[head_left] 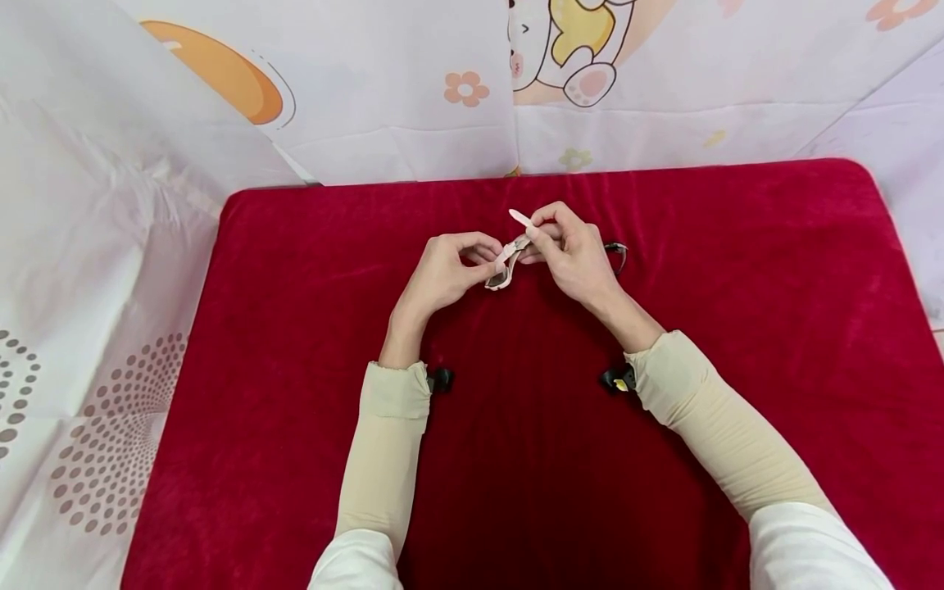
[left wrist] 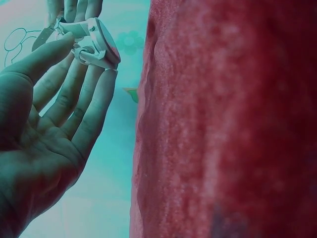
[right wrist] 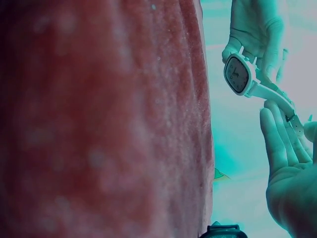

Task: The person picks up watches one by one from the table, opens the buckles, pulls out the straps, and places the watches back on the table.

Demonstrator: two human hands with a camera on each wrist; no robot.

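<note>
Above the red cushioned table, a pale wristwatch spans both hands, its strap running diagonally: left hand pinches the case end, right hand pinches the strap.

Red velvet-covered table

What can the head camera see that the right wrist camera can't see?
Only the head view shows the whole red mat, both beige sleeves, the cartoon-printed cloth behind, and a dark object lying by the right hand.

Only the right wrist view shows the watch face turned to the camera, with its dial and hands.

Both show the two hands holding the pale-strapped watch between them above the mat: the left hand by the case, the right hand's fingers on the strap.
</note>
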